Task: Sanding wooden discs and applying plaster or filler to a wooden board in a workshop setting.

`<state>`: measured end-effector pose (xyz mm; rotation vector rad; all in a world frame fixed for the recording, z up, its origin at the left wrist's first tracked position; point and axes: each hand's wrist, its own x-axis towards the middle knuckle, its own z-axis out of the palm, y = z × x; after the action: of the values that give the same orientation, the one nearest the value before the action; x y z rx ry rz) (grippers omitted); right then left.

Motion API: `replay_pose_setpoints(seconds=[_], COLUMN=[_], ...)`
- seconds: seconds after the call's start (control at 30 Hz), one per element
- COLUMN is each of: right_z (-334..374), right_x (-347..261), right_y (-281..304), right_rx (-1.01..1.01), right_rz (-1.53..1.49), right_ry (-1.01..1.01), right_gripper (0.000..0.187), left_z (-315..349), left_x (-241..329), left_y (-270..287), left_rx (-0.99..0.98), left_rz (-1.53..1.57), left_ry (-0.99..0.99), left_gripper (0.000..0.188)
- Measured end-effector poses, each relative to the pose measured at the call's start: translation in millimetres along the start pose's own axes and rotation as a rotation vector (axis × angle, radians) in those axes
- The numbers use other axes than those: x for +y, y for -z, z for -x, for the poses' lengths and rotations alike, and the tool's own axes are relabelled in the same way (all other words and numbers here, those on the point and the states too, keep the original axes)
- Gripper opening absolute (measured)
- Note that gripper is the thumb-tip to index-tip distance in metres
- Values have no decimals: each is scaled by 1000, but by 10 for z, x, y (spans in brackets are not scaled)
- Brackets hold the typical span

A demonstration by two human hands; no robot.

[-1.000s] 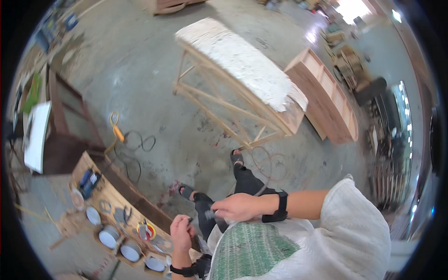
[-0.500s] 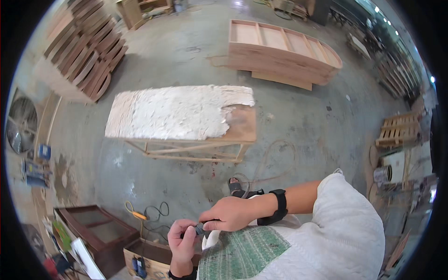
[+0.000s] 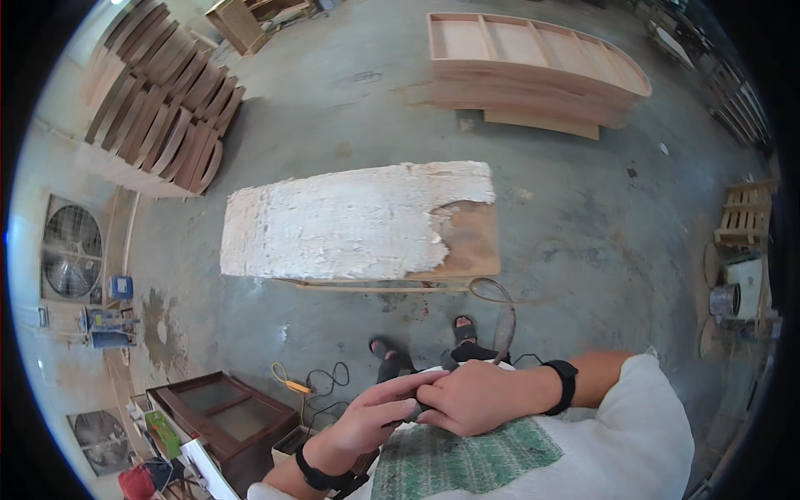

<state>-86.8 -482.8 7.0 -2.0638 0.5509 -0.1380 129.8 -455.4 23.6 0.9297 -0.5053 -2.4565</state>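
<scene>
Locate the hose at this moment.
In the head view, right of centre, the hose curves beside the right sandal, between the near right corner of the table and the right hand.

We have turned squarely toward the white-coated table [image 3: 350,221]. Our left hand [image 3: 371,421] has straightened its fingers against our right hand [image 3: 483,397].
</scene>
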Motion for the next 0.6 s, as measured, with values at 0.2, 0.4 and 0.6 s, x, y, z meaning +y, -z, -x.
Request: replay_pose_setpoints(seconds=[0.2, 0.4, 0.6], right_z=[-856, -2217, -3767], right_x=[-62, -302, 310], right_y=[-135, -225, 0], right_rx=[-51, -10, -54], right_rz=[10, 41, 133], right_ry=[-96, -254, -575], right_gripper=[40, 43, 37], left_z=[158, 482, 47], left_x=[405, 991, 1680], left_y=[743, 1855, 3703], left_rx=[60, 235, 554], left_rz=[-123, -368, -950], left_ry=[79, -24, -159], left_gripper=[42, 31, 30])
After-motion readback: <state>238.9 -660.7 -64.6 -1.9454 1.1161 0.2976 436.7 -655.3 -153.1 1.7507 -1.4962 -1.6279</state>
